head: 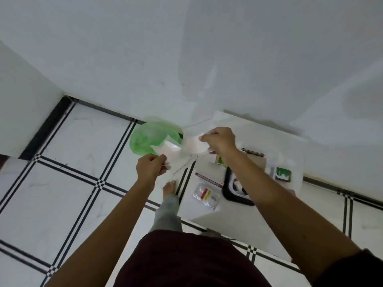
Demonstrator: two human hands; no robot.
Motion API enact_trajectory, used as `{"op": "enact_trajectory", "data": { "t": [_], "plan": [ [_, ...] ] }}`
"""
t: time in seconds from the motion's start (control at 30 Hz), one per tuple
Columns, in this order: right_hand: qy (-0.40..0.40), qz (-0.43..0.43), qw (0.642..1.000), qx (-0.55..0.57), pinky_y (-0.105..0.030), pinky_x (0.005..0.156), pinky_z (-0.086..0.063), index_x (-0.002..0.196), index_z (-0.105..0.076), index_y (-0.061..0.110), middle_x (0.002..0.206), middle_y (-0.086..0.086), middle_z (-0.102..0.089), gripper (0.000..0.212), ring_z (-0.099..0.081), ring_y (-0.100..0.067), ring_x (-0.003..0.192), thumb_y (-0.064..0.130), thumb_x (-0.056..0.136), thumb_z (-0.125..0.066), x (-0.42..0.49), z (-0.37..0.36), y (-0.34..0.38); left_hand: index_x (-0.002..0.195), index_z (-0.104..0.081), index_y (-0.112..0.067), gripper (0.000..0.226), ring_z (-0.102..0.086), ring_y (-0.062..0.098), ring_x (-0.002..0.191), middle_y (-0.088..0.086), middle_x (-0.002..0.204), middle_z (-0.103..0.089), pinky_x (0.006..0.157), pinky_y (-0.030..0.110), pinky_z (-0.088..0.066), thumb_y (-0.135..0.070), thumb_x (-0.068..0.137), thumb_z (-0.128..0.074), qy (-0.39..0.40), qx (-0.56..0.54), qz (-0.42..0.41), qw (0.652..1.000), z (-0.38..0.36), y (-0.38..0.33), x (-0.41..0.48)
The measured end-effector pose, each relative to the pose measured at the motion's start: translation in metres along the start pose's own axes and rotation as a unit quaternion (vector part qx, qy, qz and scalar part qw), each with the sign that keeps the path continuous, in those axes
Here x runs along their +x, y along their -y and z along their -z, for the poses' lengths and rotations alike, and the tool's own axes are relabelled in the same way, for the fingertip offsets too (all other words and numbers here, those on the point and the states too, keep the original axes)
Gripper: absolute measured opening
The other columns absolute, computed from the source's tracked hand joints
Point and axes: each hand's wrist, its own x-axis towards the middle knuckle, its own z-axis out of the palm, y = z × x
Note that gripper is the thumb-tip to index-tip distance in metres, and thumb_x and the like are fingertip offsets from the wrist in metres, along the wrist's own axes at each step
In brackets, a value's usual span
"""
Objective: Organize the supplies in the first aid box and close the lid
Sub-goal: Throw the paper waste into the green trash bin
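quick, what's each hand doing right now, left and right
Left hand: closed, pinching one end of a clear plastic wrapper.
Right hand: closed, pinching the other end of the same wrapper, above the green bin.

A low white table (238, 216) is standing against the wall on a white tiled floor (68, 183) crossed by black double lines. A clear packet with red and yellow marks (205, 196) is lying near the table's front left, a black-rimmed box (229, 189) is sitting just right of it, and a small green-labelled item (283, 173) is resting further right. A green bin (149, 137) is standing on the floor beside the table
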Motion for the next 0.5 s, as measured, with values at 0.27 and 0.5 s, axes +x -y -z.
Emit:
{"op": "enact_trajectory", "data": {
  "t": [0.27,0.5],
  "plan": [
    [0.030,-0.187,0.982,-0.009,-0.038,0.060,-0.059,0.101,-0.061,-0.003,0.086,-0.014,-0.064,0.025,-0.061,-0.023,0.053,0.007,0.080,-0.071,0.115,-0.167,-0.009,0.072,-0.059,-0.002,0.006,-0.070,0.022,0.055,0.016,0.075,-0.066,0.061,0.031,-0.061,-0.003,0.077,-0.063,-0.039,0.108,0.059,0.992,0.050,0.000,0.194],
    [-0.014,-0.302,0.953,-0.013,-0.034,0.055,-0.057,0.105,-0.057,-0.004,0.070,-0.011,-0.054,0.029,-0.055,-0.020,0.047,0.002,0.079,-0.068,0.249,-0.277,-0.080,0.071,-0.061,-0.003,0.004,-0.073,0.032,0.064,0.004,0.050,-0.066,0.076,0.045,-0.060,-0.005,0.074,-0.063,-0.033,0.190,0.095,0.977,0.054,0.054,0.364]
  ]
}}
